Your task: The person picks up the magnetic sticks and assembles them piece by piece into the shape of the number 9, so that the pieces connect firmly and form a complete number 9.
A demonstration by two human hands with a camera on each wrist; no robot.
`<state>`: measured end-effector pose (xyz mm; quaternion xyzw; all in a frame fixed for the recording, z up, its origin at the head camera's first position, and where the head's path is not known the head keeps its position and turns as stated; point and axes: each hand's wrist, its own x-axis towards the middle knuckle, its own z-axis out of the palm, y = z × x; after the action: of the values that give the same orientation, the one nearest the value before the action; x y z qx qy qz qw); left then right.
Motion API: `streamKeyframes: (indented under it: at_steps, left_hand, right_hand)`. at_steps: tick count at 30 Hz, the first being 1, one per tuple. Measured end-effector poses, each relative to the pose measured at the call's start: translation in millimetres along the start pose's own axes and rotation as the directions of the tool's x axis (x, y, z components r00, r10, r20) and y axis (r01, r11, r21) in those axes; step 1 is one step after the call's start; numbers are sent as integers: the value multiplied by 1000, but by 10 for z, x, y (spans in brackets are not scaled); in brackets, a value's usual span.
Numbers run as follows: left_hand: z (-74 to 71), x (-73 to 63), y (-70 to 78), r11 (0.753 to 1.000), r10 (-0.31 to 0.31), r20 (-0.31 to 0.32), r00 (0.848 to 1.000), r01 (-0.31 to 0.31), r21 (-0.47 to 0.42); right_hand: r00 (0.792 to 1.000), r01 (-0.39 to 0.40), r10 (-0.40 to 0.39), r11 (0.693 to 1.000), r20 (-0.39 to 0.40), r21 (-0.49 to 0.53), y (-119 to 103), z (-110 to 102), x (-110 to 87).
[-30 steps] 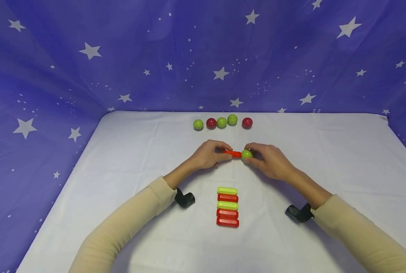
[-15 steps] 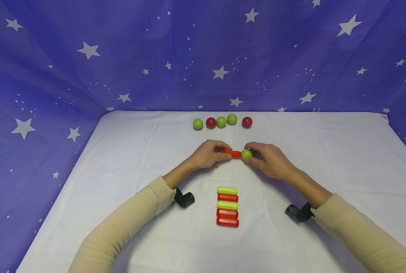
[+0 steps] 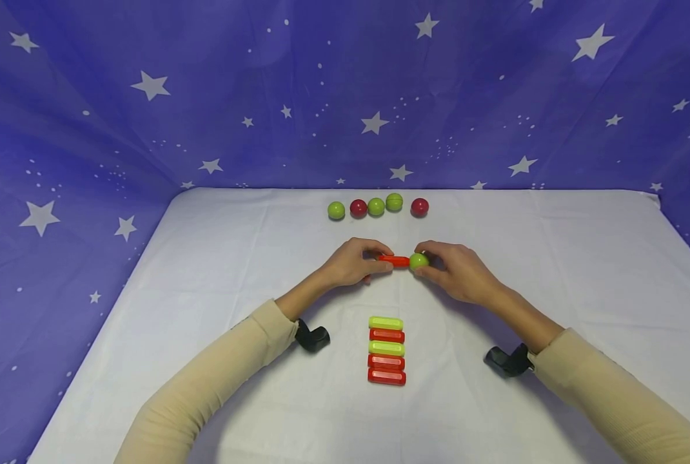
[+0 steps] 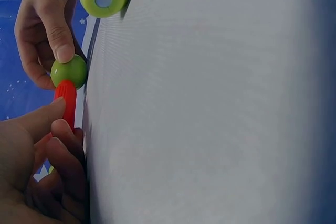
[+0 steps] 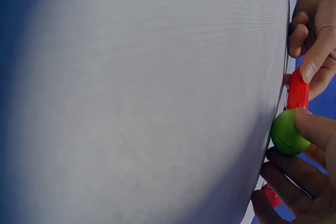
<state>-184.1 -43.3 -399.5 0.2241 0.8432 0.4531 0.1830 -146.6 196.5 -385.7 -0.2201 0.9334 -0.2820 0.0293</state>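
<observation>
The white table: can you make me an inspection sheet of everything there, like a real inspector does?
Surface: white cloth, lightly creased.
Job's things: red stick touching green ball; farther back, three green balls and two red balls; nearer, three red sticks and two lime sticks.
Clutter: nothing seen.
Hands: left hand pinches the red stick; right hand holds the green ball; a black device at each wrist.
Cables: nothing seen.
Surroundings: purple-blue backdrop with white stars.

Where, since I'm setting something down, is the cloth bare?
Bare cloth: left of the left hand, right of the right hand, and between stick column and right wrist camera. Crowded: ball row, stick column, and between the hands.
</observation>
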Motion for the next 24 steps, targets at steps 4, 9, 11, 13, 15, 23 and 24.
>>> streamKeyframes:
  at_steps: [4, 9, 11, 13, 15, 23, 24]
  left_hand:
    - [-6, 0, -6, 1000, 6, 0, 1000, -6, 3]
    - [-14, 1, -7, 1000, 14, 5, 1000, -14, 1]
    - [-17, 0, -3, 1000, 16, 7, 1000, -16, 0]
    - [-19, -1, 0, 1000, 16, 6, 1000, -16, 0]
    - [-18, -1, -3, 1000, 13, 5, 1000, -13, -2]
    - [-2, -10, -22, 1000, -5, 3, 1000, 5, -16]
    - [-2, -14, -18, 1000, -7, 3, 1000, 7, -18]
  right_hand:
    - [1000, 1, -1, 1000, 1, 1, -6, -6, 5]
    - [1000, 0, 0, 1000, 2, -1, -11, -12, 7]
    - [1000, -2, 2, 1000, 3, -2, -12, -14, 8]
    - [1000, -4, 4, 1000, 2, -2, -12, -15, 10]
    - [1000, -5, 5, 1000, 2, -1, -12, -14, 10]
    - [1000, -3, 3, 1000, 2, 5, -21, -2, -6]
    - [1000, -4, 4, 1000, 2, 4, -22, -3, -7]
